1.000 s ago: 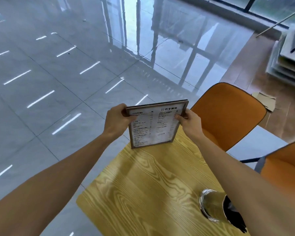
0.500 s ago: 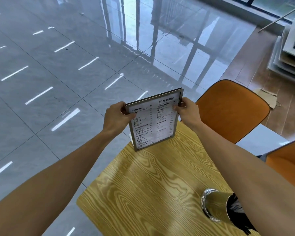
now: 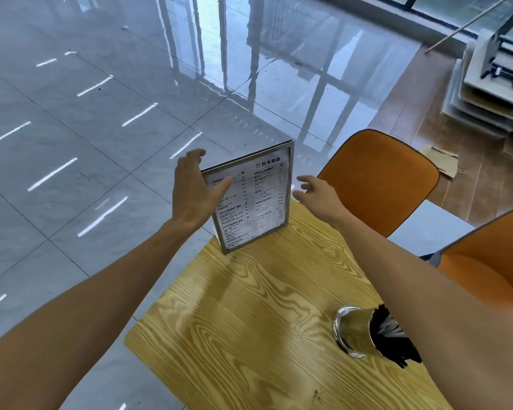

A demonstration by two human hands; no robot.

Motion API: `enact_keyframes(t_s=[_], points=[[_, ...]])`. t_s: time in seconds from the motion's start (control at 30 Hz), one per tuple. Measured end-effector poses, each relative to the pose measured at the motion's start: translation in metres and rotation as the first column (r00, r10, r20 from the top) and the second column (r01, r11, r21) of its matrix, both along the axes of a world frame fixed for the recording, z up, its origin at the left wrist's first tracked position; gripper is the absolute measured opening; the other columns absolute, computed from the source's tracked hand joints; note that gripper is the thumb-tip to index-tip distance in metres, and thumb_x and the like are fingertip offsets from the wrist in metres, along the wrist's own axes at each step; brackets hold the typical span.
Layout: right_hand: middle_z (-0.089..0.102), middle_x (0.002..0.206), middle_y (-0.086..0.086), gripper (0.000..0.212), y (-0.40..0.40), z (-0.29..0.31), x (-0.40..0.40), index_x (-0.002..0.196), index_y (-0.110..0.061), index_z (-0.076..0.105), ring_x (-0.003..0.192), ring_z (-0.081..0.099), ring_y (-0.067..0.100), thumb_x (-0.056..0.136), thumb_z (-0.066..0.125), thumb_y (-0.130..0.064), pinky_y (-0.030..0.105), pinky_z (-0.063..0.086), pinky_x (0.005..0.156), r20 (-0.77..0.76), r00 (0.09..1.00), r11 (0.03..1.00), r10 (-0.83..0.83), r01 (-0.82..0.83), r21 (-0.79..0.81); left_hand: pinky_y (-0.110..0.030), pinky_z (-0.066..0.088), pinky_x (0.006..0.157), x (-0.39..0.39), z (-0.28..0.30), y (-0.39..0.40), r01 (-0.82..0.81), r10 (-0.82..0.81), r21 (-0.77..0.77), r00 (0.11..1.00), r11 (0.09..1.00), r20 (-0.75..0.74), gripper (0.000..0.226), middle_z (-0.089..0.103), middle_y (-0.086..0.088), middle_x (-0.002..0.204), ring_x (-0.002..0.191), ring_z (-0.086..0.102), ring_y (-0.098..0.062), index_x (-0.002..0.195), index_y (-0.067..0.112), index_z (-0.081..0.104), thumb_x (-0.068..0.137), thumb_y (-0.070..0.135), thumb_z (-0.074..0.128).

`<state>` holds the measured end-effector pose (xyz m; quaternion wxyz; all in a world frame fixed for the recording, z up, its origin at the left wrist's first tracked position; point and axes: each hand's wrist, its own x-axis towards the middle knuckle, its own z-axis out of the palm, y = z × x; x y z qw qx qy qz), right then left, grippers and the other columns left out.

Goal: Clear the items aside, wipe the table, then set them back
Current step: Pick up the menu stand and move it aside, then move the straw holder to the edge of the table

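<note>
A: Where is the menu stand (image 3: 253,199) now?

B: It stands upright at the far corner of the wooden table (image 3: 249,315), in the middle of the frame, very near the table's edges on two sides.

A: And the hands?

B: The left hand (image 3: 191,190) is just beside the stand's left edge, fingers spread, gripping nothing; its thumb lies in front of the menu, and I cannot tell if it touches. The right hand (image 3: 316,190) is beside the right edge, apart from it, fingers also spread and holding nothing.

A: Is there free room on the table?

B: Yes, bare wood fills the centre and lower left. At the lower right stands a metal cup (image 3: 354,332) with black sticks (image 3: 393,338) inside, under the right forearm.

A: What is around?

B: Two orange chairs (image 3: 382,184) are close to the right side. Grey shiny floor tiles (image 3: 71,143) lie to the left. Stacked boards (image 3: 486,93) are at the upper right.
</note>
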<state>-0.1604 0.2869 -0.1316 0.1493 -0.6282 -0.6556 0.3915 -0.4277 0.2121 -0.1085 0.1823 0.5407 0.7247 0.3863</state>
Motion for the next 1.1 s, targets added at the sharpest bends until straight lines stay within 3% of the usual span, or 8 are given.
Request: enact_keyframes(t_s=[0.13,0.23,0.37,0.53,0.77,0.83,0.93,1.1], points=[[0.059,0.139,0.008,0.053,-0.025,0.013,0.036,0.145,-0.023,0.051,0.123,0.058,0.026,0.097,0.064,-0.039,0.044,0.051,0.101,0.057,0.998,0.999,0.012,-0.014,0.039,-0.029,0.043,0.101,0.038,0.026,-0.005,0.151,-0.122,0.229,0.983,0.962,-0.137,0.069,0.05,-0.012,0.131,0.121,0.048,-0.024,0.135,0.011,0.046,0.081,0.038,0.079],[0.058,0.141,0.009,0.051,-0.047,0.03,0.071,0.145,-0.02,0.052,0.123,0.058,0.025,0.098,0.063,-0.037,0.038,0.05,0.098,0.064,0.998,0.995,-0.017,0.011,0.098,-0.028,0.048,0.094,0.079,0.035,-0.012,0.282,-0.258,0.242,0.958,0.928,-0.126,0.067,0.051,-0.011,0.126,0.117,0.051,-0.023,0.132,0.012,0.048,0.079,0.038,0.081],[0.055,0.146,0.011,0.051,-0.078,0.05,0.121,0.145,-0.021,0.053,0.126,0.057,0.026,0.098,0.063,-0.037,0.031,0.046,0.095,0.067,0.996,0.988,-0.061,0.05,0.146,-0.041,0.048,0.1,0.133,0.028,-0.027,0.447,-0.442,0.1,0.894,0.889,-0.071,0.066,0.052,-0.007,0.131,0.121,0.05,-0.022,0.133,0.017,0.051,0.079,0.043,0.079],[0.055,0.145,0.01,0.051,-0.128,0.066,0.187,0.145,-0.021,0.052,0.125,0.057,0.026,0.098,0.063,-0.038,0.037,0.05,0.099,0.015,0.976,0.961,-0.219,0.213,0.174,-0.035,0.045,0.105,0.196,0.007,-0.058,0.607,-0.589,-0.177,0.795,0.775,0.145,0.076,0.048,-0.008,0.143,0.133,0.047,-0.021,0.143,0.019,0.044,0.08,0.036,0.082],[0.035,0.159,0.01,0.062,-0.212,0.025,0.26,0.154,-0.029,0.036,0.144,0.036,0.029,0.098,0.06,-0.015,0.043,0.044,0.1,-0.172,0.87,0.883,-0.462,0.47,0.008,-0.03,0.05,0.083,0.254,-0.037,-0.114,0.649,-0.549,-0.409,0.761,0.642,0.345,0.09,0.043,-0.011,0.149,0.123,0.049,-0.02,0.147,0.024,0.037,0.073,0.019,0.088],[0.03,0.162,0.011,0.07,-0.234,0.006,0.271,0.156,-0.032,0.032,0.145,0.034,0.032,0.096,0.059,-0.006,0.048,0.045,0.1,-0.203,0.824,0.848,-0.528,0.522,-0.089,-0.032,0.052,0.085,0.267,-0.051,-0.128,0.662,-0.525,-0.426,0.749,0.617,0.403,0.093,0.042,-0.015,0.148,0.122,0.049,-0.022,0.148,0.021,0.036,0.071,0.015,0.089],[0.021,0.167,0.006,0.083,-0.268,-0.022,0.275,0.157,-0.036,0.028,0.15,0.025,0.032,0.092,0.061,0.004,0.056,0.042,0.107,-0.223,0.851,0.878,-0.475,0.44,-0.191,-0.037,0.051,0.093,0.282,-0.066,-0.146,0.69,-0.51,-0.427,0.722,0.585,0.467,0.098,0.04,-0.016,0.149,0.135,0.043,-0.032,0.15,0.017,0.034,0.07,0.014,0.09],[0.009,0.17,-0.005,0.104,-0.299,-0.06,0.263,0.16,-0.036,0.016,0.154,0.016,0.028,0.082,0.079,-0.005,0.055,0.034,0.116,-0.214,0.924,0.926,-0.317,0.254,-0.279,-0.044,0.051,0.1,0.295,-0.084,-0.166,0.715,-0.516,-0.384,0.692,0.584,0.505,0.094,0.053,-0.003,0.135,0.123,0.054,-0.024,0.144,0.025,0.042,0.065,0.02,0.093]])
